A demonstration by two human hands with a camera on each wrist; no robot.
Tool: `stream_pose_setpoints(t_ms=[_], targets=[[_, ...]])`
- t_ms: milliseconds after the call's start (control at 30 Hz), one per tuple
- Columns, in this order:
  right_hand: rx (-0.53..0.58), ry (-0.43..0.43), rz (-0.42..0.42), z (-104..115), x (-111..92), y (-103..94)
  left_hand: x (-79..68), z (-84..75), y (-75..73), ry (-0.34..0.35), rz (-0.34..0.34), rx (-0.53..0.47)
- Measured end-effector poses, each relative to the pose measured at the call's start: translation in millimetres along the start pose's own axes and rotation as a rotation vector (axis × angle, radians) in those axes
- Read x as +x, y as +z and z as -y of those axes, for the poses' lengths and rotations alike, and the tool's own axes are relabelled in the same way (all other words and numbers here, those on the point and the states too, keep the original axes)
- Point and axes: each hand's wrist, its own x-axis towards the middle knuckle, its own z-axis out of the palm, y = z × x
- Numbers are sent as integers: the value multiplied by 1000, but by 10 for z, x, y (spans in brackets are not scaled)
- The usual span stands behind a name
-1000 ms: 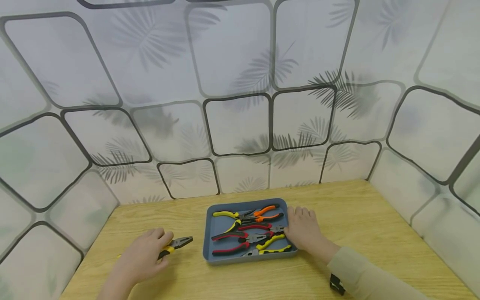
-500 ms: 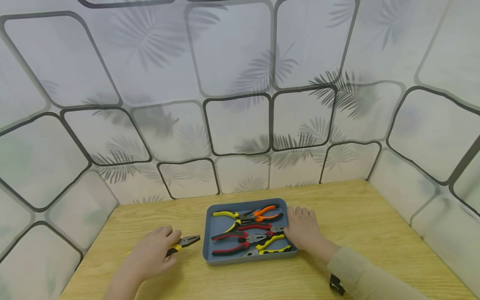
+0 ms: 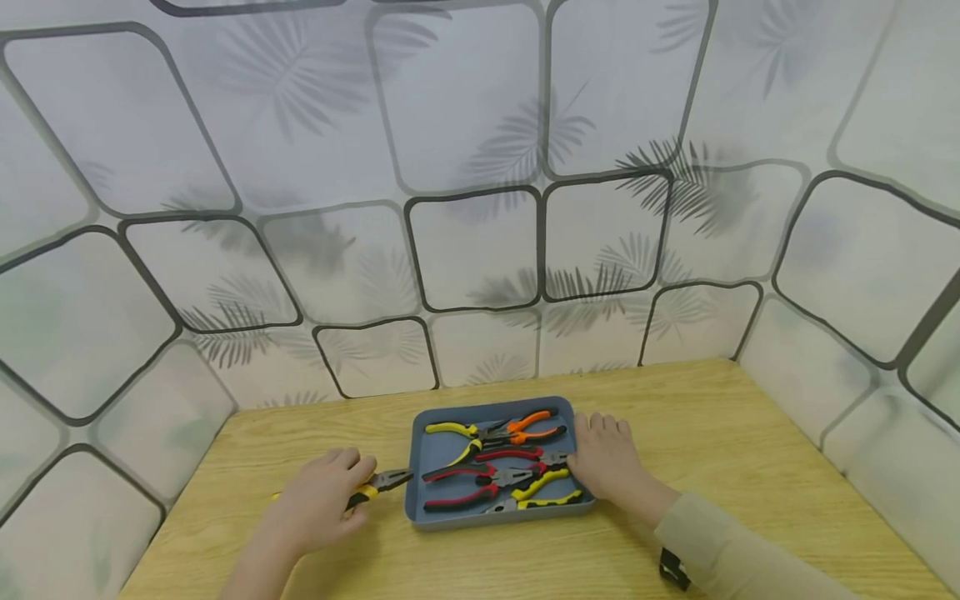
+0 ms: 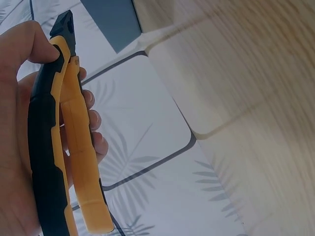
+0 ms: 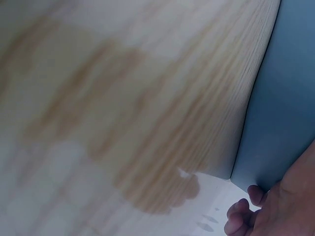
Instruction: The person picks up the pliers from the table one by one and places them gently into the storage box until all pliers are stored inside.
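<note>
My left hand [image 3: 318, 504] grips a pair of yellow-and-black combination pliers [image 3: 363, 495], whose dark nose points right to the left wall of a blue tray [image 3: 510, 518]. In the left wrist view, the thumb presses near the pivot of the pliers [image 4: 83, 162] and the fingers wrap behind the slightly spread handles. My right hand [image 3: 606, 458] holds the tray's right side, its fingers along the outer wall and the thumb at the rim. Several pliers lie in the tray: orange-handled pliers [image 3: 534, 435], red-and-black pliers [image 3: 491, 477] and yellow-and-black ones [image 3: 551, 501] among them.
The tray stands on a light wood table [image 3: 450, 571], with patterned cloth walls [image 3: 480, 250] behind and at both sides. A small black object [image 3: 672, 569] shows beneath the right sleeve [image 3: 720, 542].
My left hand has moved right with the combination pliers, bringing their nose from well short of the tray to its left wall. The right hand and the tray have stayed in place.
</note>
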Motion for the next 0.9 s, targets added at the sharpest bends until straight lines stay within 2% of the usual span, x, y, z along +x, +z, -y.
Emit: stream_pose_setpoints(t_ms=[333, 900], targets=[[-1, -5, 1, 2, -17, -13, 104, -59, 26, 23, 11, -15], [-13, -6, -6, 4, 0, -15, 250, -173, 71, 98, -37, 9]])
